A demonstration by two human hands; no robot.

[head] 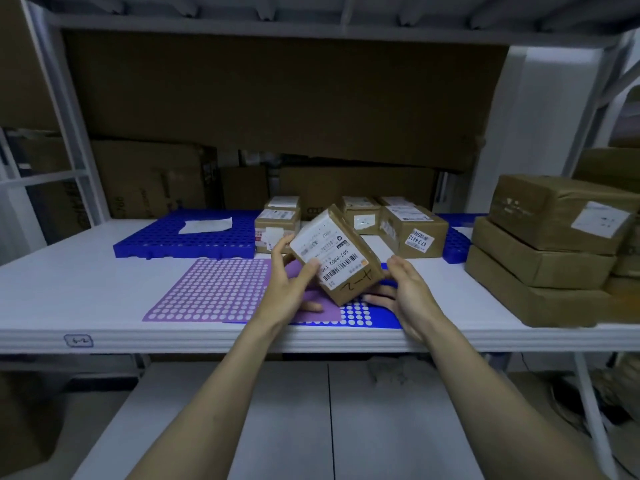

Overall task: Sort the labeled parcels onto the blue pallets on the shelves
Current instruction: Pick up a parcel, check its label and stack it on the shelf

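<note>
a parcel storeroom: white metal shelving (207,336), stacked labeled parcels (540,247), blue pallets (194,237), cardboard cartons (149,174).

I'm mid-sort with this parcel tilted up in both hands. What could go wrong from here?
1. The held parcel is tilted on one corner; the left hand pinches one edge and the right hand lies loosely beside it, so it may slip.
2. The blue pallet behind has a loose white paper that a parcel could cover.
3. The stacked parcels to the right sit close and could be knocked.

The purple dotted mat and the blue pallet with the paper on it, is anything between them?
No. In the head view, only bare white shelf separates the purple mat from the blue pallet.
</note>
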